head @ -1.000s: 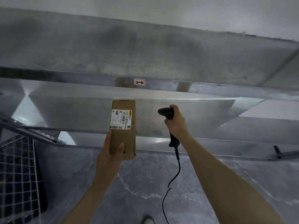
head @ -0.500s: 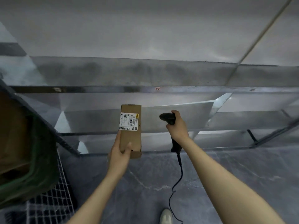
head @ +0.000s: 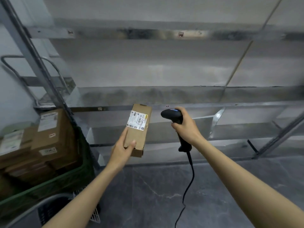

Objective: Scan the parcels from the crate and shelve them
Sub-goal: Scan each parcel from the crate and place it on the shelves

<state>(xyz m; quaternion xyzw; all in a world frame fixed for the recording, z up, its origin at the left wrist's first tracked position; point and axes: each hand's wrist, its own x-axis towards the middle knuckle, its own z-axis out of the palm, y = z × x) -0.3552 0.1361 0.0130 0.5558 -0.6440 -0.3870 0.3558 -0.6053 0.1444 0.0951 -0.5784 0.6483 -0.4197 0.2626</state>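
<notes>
Parcels (head: 47,137) fill green crate (head: 54,181) at left. Left hand (head: 121,150) grips one parcel (head: 139,130) w/ long axis upright, label facing scanner (head: 176,122), gripped by right hand (head: 185,127).

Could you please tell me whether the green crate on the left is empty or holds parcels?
Not empty: several brown cardboard parcels sit stacked in the green plastic crate, the tallest rising above its rim.

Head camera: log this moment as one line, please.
left hand: holds parcel, label facing up | right hand: grips scanner beside parcel | crate: boxes inside, at left | parcel: not yet shelved
</notes>
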